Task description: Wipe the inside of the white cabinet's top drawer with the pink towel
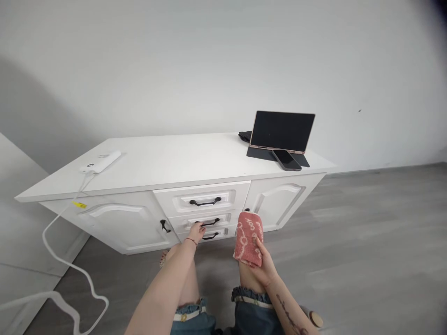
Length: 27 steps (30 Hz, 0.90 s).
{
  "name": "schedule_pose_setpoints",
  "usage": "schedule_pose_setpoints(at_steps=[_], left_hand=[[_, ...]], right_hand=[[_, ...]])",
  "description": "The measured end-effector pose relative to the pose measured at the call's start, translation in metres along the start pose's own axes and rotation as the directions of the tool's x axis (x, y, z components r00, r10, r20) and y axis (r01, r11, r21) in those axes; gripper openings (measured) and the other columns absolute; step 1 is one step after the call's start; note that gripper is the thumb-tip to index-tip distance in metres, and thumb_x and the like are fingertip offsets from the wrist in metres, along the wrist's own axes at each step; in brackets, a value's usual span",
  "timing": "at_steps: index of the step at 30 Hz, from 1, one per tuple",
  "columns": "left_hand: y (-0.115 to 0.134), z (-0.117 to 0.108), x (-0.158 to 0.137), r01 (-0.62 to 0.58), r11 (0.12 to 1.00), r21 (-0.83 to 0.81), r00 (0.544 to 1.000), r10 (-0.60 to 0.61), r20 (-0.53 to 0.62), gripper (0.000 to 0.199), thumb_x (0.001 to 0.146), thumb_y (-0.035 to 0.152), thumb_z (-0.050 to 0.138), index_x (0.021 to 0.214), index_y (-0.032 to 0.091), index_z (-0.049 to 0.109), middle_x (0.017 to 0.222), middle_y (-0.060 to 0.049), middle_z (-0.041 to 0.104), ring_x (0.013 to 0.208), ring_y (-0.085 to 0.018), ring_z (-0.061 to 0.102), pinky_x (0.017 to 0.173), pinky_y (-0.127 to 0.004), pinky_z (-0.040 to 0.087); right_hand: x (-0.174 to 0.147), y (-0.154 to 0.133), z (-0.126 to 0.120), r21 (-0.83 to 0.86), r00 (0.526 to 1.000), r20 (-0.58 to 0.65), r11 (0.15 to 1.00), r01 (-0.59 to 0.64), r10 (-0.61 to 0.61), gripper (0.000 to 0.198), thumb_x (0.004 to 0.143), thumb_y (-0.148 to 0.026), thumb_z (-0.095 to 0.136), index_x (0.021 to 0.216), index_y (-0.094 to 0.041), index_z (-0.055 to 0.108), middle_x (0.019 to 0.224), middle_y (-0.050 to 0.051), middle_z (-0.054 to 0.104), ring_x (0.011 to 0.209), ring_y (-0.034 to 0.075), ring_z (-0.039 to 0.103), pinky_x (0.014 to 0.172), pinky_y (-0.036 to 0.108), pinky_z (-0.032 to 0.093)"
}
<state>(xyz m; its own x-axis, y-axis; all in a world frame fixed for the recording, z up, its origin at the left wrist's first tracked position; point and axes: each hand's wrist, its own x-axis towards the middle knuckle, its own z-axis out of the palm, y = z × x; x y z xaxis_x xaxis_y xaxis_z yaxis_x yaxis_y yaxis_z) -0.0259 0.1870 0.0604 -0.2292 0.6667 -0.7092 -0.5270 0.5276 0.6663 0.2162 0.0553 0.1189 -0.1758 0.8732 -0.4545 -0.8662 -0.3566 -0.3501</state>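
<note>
1. Coral-pink folded cloth (pixel 246 242) with pale lettering and line motifs, held up before the cabinet, near the lower left part of its right door (pixel 279 204).
2. Right hand (pixel 266 266), closed on the cloth at its lower right edge, thumb across the front.
3. Left hand (pixel 196 232), fingers at the left end of the black middle drawer handle (pixel 211 222); whether they are wrapped fully round it cannot be told.
4. Upper handle (pixel 205 202) and lower handle (pixel 211 236), above and below the middle one.
5. White cabinet (pixel 181 160), three drawers set between two panelled doors, standing against a pale wall (pixel 174 70).
6. Dark-screened tablet (pixel 282 131), propped up at the right of the cabinet top; a phone (pixel 288 161) lies just in front, and a black item (pixel 244 136) is partly hidden behind.
7. White device (pixel 103 162), lying at the left of the top; its white cable (pixel 47 242), with a yellow tag (pixel 79 204), hangs over the front edge.
8. Grey floor (pixel 366 242), wood-grained.
</note>
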Motion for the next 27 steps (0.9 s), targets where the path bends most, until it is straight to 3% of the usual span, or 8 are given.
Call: schedule_pose_setpoints(at_steps=[7,14,17,21,25,27], left_hand=[[-0.015,0.000,0.006,0.050,0.999,-0.003,0.997,-0.050,-0.060,0.034,0.090,0.032,0.058,0.121,0.019,0.058,0.124,-0.009,0.060,0.103,-0.022,0.062,0.084,-0.042,0.055],[-0.029,-0.027,-0.004,0.110,0.993,0.049,0.994,-0.110,-0.002,0.028,0.089,0.029,0.060,0.112,0.013,0.061,0.110,-0.006,0.064,0.091,-0.019,0.064,0.075,-0.036,0.056],[-0.038,-0.038,-0.013,0.128,0.989,0.078,0.991,-0.129,0.018,0.011,0.088,0.017,0.060,0.098,0.013,0.063,0.098,-0.005,0.066,0.084,-0.016,0.064,0.074,-0.031,0.055],[-0.052,-0.051,-0.029,0.145,0.981,0.132,0.988,-0.151,0.042,0.017,0.083,0.001,0.055,0.078,0.017,0.059,0.087,-0.005,0.067,0.089,-0.014,0.066,0.087,-0.027,0.048],[-0.065,-0.065,-0.045,0.188,0.957,0.220,0.975,-0.209,0.080,0.010,0.082,0.010,0.059,0.079,0.020,0.059,0.091,-0.004,0.070,0.102,-0.019,0.065,0.105,-0.042,0.036],[-0.069,-0.072,-0.050,0.224,0.937,0.267,0.959,-0.261,0.109,0.007,0.083,0.014,0.058,0.080,0.020,0.061,0.091,-0.005,0.072,0.103,-0.021,0.065,0.109,-0.050,0.030]], right_hand=[[0.001,-0.010,-0.007,-0.012,0.999,-0.039,1.000,0.012,-0.013,0.023,0.080,-0.023,0.071,0.102,-0.020,0.066,0.098,0.003,0.076,0.087,0.020,0.073,0.087,0.043,0.058],[-0.005,-0.031,-0.015,-0.106,0.992,-0.083,0.990,0.087,-0.096,0.028,0.074,-0.014,0.073,0.101,-0.020,0.065,0.097,0.003,0.076,0.086,0.020,0.073,0.081,0.040,0.062],[-0.007,-0.041,-0.022,-0.181,0.987,-0.097,0.978,0.106,-0.125,0.030,0.067,-0.003,0.072,0.093,-0.017,0.067,0.089,0.005,0.077,0.077,0.019,0.073,0.071,0.031,0.063],[-0.011,-0.055,-0.033,-0.244,0.983,-0.110,0.963,0.118,-0.148,0.024,0.063,0.000,0.069,0.079,-0.017,0.065,0.073,0.004,0.074,0.061,0.017,0.070,0.058,0.026,0.062],[-0.018,-0.060,-0.038,-0.323,0.975,-0.063,0.929,0.182,-0.212,0.033,0.061,0.000,0.071,0.086,-0.019,0.064,0.079,0.002,0.075,0.062,0.018,0.070,0.053,0.026,0.061],[-0.022,-0.055,-0.036,-0.376,0.984,-0.016,0.913,0.159,-0.178,0.035,0.061,-0.002,0.074,0.091,-0.019,0.065,0.079,0.003,0.075,0.058,0.018,0.069,0.044,0.024,0.056]])
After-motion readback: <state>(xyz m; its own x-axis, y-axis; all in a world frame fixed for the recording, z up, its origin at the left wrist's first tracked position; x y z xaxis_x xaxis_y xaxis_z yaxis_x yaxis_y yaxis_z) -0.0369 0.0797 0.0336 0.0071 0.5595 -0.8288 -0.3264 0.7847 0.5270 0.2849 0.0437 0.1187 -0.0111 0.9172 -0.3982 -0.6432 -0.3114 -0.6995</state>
